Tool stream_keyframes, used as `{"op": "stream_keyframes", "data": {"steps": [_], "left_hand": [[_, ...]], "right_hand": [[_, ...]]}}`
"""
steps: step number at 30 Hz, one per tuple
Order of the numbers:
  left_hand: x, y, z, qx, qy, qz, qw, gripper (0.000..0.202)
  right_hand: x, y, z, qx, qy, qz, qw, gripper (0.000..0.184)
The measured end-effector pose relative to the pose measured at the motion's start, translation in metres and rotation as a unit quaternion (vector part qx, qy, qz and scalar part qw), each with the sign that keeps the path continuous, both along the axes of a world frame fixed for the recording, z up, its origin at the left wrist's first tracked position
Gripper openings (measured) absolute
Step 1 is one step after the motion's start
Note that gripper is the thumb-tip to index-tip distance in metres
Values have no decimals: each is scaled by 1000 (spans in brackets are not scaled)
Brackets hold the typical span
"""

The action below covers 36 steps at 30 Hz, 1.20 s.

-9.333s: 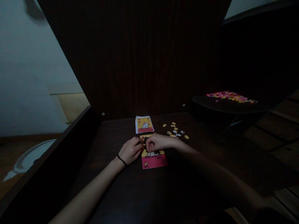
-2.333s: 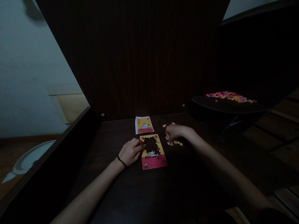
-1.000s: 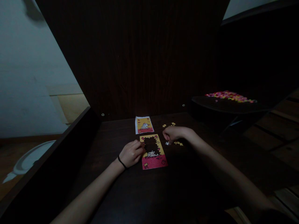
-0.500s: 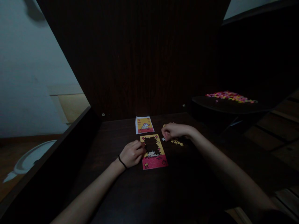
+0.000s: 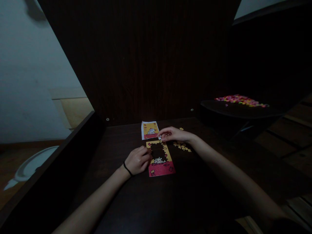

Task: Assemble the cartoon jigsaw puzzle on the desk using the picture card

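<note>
A small yellow and pink jigsaw puzzle (image 5: 160,162) lies on the dark table (image 5: 170,201), with a dark unfilled gap in its upper middle. My left hand (image 5: 136,160), a black band on its wrist, rests curled against the puzzle's left edge. My right hand (image 5: 172,133) hovers over the puzzle's top right corner and pinches a small pale puzzle piece (image 5: 160,137) between its fingertips. Several loose yellow pieces (image 5: 182,146) lie just right of the puzzle. A printed reference picture (image 5: 150,130) of the same image lies behind the puzzle.
A dark wooden panel (image 5: 146,65) rises behind the table and a dark raised side edge (image 5: 80,136) runs along its left. At the right, a dark round tray (image 5: 239,109) holds several bright coloured bits. A pale plate-like shape (image 5: 29,165) lies low at far left.
My right hand left the loose pieces and moved left with a pale piece to the puzzle's top right corner. My left hand stayed at the puzzle's left edge.
</note>
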<state>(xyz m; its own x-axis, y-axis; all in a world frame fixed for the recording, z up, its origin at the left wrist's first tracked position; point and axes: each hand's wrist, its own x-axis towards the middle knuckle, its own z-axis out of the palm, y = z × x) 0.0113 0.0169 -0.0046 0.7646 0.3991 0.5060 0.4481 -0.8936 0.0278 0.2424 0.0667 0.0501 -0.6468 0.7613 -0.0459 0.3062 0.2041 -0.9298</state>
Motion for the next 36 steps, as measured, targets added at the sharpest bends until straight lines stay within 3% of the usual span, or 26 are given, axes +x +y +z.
{"op": "stream_keyframes", "data": {"steps": [11,23,29,36], "left_hand": [[0,0,0,-3,1,-4,1000,22],[1,-2,3,3,17,-6,1000,24],[4,-5,2,-20,57,-21,998,25],[4,-5,4,-43,84,-19,995,27]], "right_hand": [[5,4,-3,-23,8,3,1000,22],[-3,-1,-5,129,-120,26,984,21],[-14,-7,-14,145,-175,80,971,19],[-21,-13,-13,137,-214,96,962,15]]}}
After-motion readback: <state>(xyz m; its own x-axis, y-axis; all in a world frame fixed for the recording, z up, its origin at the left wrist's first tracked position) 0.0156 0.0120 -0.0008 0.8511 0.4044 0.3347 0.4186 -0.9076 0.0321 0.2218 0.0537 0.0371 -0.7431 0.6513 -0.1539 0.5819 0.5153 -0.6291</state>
